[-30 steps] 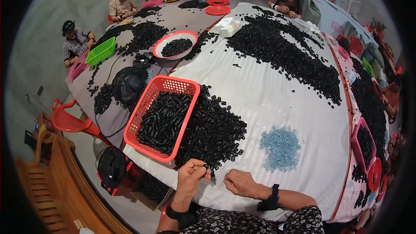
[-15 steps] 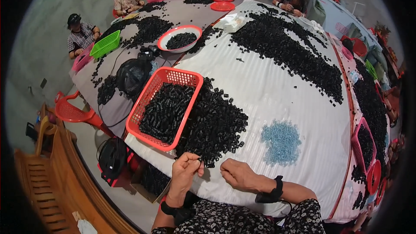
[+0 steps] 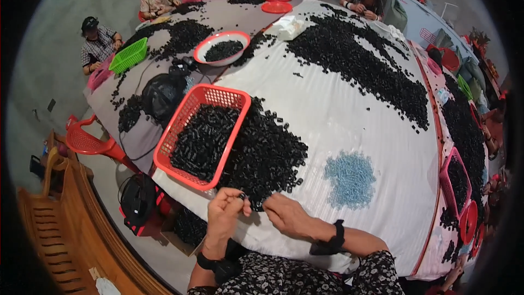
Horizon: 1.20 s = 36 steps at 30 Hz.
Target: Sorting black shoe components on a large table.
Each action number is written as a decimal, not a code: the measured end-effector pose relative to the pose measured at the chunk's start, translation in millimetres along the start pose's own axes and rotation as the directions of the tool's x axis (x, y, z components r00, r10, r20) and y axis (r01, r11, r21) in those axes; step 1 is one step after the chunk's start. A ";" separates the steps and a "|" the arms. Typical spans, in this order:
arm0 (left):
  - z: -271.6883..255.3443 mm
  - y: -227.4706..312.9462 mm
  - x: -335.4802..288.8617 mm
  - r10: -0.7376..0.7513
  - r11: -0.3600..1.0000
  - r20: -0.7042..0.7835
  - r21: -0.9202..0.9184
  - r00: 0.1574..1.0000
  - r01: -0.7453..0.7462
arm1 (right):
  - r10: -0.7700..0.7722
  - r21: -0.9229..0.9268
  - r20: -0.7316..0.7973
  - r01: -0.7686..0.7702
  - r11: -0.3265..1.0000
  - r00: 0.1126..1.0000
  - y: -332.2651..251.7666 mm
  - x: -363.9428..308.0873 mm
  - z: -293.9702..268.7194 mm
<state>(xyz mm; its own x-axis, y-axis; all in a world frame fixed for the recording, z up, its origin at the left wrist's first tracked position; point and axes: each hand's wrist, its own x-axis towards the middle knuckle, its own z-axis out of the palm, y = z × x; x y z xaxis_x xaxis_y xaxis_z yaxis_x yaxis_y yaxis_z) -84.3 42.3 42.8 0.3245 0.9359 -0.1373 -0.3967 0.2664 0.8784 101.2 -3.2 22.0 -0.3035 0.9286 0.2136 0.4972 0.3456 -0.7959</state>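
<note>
My left hand is closed in a pinch on a small black plastic piece, just off the near corner of a red plastic basket. Beside it, my right hand has its fingers pressed together at the near edge of a heap of loose black pieces. Whatever those fingertips may hold is hidden. The basket is filled with longer black pieces and stands against the heap's left side. To the right of the heap, small clear bluish pieces lie in a flat pile on the white cloth.
A red-rimmed white bowl and a green basket stand farther back. More black pieces spread across the far side. A pink basket sits at the right. Several people work around the table. A wooden bench is at lower left.
My right hand has moved left, closer to my left hand and onto the near edge of the black heap. My left hand still pinches a black piece. The whole view has shifted slightly.
</note>
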 end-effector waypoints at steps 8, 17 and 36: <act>-3.9 -6.4 1.1 -0.068 0.998 0.001 -0.018 0.998 0.068 | 0.152 0.065 0.147 -0.163 0.984 0.977 14.4 -12.5 -0.1; -11.9 -11.8 -0.6 -0.103 0.993 -0.011 -0.059 0.995 0.102 | 0.035 -0.224 0.095 -0.013 0.975 0.995 23.5 -36.3 2.7; -10.8 -15.1 -2.5 -0.089 0.995 -0.066 -0.042 0.994 0.087 | 0.095 -0.278 -0.191 -0.146 0.949 0.977 35.2 -13.6 -36.7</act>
<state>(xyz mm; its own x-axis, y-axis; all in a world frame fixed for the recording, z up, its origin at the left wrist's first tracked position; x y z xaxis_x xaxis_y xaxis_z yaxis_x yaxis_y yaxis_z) -88.4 38.4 24.9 0.3009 0.9215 -0.2454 -0.4025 0.3560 0.8434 152.7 1.3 11.9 -0.0945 0.9658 0.2414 0.7427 0.2299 -0.6289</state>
